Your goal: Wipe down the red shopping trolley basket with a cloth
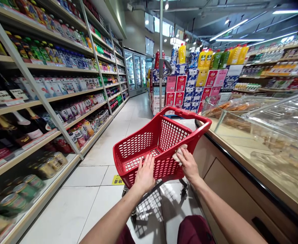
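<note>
A red plastic shopping cart (136, 147) with lattice walls stands side-on in front of me on a wheeled frame, its handle up at the right. My left hand (145, 173) lies against the near side wall, fingers stretched out over the top rim, holding nothing. Bunched under my right hand (188, 165) is a pale cloth (176, 156), pressed to the same wall near the handle end. Much of the cloth is hidden by the fingers. Through the lattice and over the rim, the basket's inside shows no goods.
Drink shelves (49, 98) line the left side. Close on the right runs a food counter (230, 162) with clear bins. Stacked drink cartons (180, 88) and a metal pole (161, 40) stand beyond the cart. A yellow floor sticker (117, 180) lies beside it on the tiles.
</note>
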Demonstrator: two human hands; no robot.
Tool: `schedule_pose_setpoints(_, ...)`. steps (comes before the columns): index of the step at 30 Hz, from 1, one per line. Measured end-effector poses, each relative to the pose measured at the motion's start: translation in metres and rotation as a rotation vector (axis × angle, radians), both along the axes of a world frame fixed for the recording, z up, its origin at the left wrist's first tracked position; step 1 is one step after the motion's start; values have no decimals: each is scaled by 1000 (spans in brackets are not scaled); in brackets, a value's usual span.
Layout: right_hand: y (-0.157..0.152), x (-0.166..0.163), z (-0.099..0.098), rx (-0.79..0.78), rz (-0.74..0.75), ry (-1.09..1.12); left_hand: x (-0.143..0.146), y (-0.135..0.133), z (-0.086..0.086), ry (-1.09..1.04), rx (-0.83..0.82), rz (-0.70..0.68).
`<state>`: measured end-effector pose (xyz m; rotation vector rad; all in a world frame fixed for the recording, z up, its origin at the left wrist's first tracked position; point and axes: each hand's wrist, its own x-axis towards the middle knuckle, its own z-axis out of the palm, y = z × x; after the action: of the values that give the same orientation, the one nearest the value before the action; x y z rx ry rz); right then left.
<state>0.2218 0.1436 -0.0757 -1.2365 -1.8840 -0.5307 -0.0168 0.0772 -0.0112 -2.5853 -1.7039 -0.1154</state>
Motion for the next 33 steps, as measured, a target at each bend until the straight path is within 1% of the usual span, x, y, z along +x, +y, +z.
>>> schedule_pose_setpoints(1, 0, 5, 1, 7, 2, -15, -1, 0, -2, 2, 7, -2)
schedule_pose_setpoints(3, 5, 17, 11, 45, -44, 7, -2, 0, -3, 5, 13, 1)
schedule_pose_setpoints(6, 17, 34, 27, 88, -190, 80, -2, 0, -2, 20, 5, 3)
schedule_pose_setpoints(8, 18, 42, 24, 55, -243, 72, -2, 0, 0, 28, 1, 1)
schedule_pose_setpoints(10, 12, 49, 14, -2, -211, 6, -2, 1, 0, 33, 5, -6)
schedule_pose_setpoints(12, 7, 57, 10, 6, -174, -21, -3, 0, 0, 35, 11, -14)
schedule_pose_setpoints(13, 8, 61, 15, 42, -179, -1, -3, 0, 0, 34, 12, -15)
schedule_pose_setpoints(14, 11, 65, 24, 91, -200, 36, -3, 0, -1, 33, 13, -14)
schedule_pose_setpoints(16, 22, 71, 47, 177, -261, 111, -2, 0, -1, 29, 17, -9)
schedule_pose_setpoints(17, 28, 73, 56, 187, -276, 119, -2, 0, -1, 27, 19, -6)
schedule_pose_setpoints(18, 33, 74, 61, 171, -276, 108, -2, 0, 0, 25, 19, -4)
schedule_pose_setpoints(19, 35, 73, 60, 137, -269, 90, -2, 1, 0, 24, 16, -4)
schedule_pose_setpoints(20, 34, 70, 54, 92, -258, 70, -2, 1, 0, 23, 12, -6)
schedule_pose_setpoints(23, 19, 63, 18, -30, -202, 14, -3, 1, 1, 17, 0, -13)
schedule_pose_setpoints(24, 14, 61, 10, -35, -190, 17, -4, 1, 1, 14, -1, -15)
schedule_pose_setpoints(25, 11, 60, 7, -22, -181, 32, -4, 0, 1, 12, -1, -16)
schedule_pose_setpoints(26, 10, 59, 9, 6, -173, 59, -4, 0, 1, 11, -1, -16)
schedule_pose_setpoints(28, 15, 56, 25, 85, -171, 137, -4, 0, 1, 16, -1, -13)
schedule_pose_setpoints(30, 21, 48, 38, 121, -150, 183, -4, 0, 2, 23, -4, -10)
schedule_pose_setpoints(31, 22, 41, 39, 112, -134, 186, -4, 0, 2, 27, -6, -11)
schedule_pose_setpoints(32, 20, 32, 35, 88, -117, 180, -4, 0, 2, 33, -10, -14)
schedule_pose_setpoints(33, 16, 23, 27, 55, -94, 161, -4, 0, 2, 38, -17, -16)
